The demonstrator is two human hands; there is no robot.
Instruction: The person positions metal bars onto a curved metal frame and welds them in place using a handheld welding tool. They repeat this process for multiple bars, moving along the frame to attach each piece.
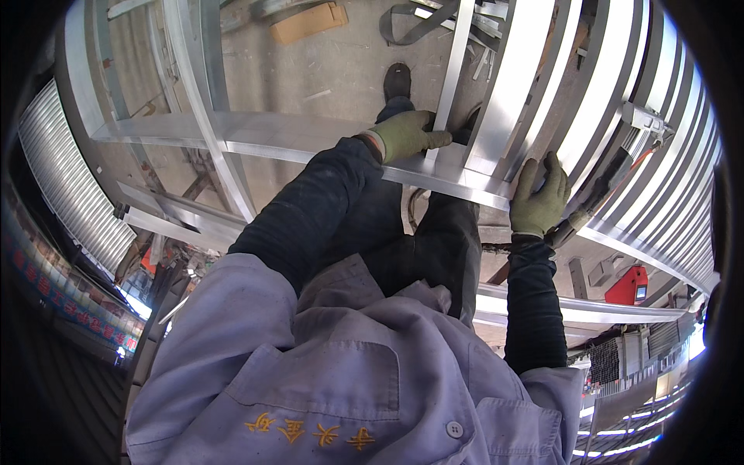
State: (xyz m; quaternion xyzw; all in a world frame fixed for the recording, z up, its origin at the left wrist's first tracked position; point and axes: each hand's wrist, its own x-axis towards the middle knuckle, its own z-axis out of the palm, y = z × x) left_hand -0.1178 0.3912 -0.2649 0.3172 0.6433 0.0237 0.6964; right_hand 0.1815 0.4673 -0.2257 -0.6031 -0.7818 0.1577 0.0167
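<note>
My left hand (409, 136), in an olive-green work glove, is closed around the lower part of a thin silver metal bar (452, 74). The bar's lower end meets a wide silver cross rail (294, 136), just above my knees. My right hand (539, 198), in a matching glove, lies at the right end of this rail with fingers apart. Its fingertips are beside the lower end of a pale metal slat (552, 85); their undersides are hidden. Between the hands, a broader metal slat (511, 85) meets the rail.
Many parallel metal slats (651, 147) fill the right side. A red box-shaped device (628, 287) sits at lower right, near a dark hose (601, 190). On the floor ahead are a cardboard piece (308, 22), a dark strap (418, 31) and metal offcuts. A corrugated sheet (70, 178) is at left.
</note>
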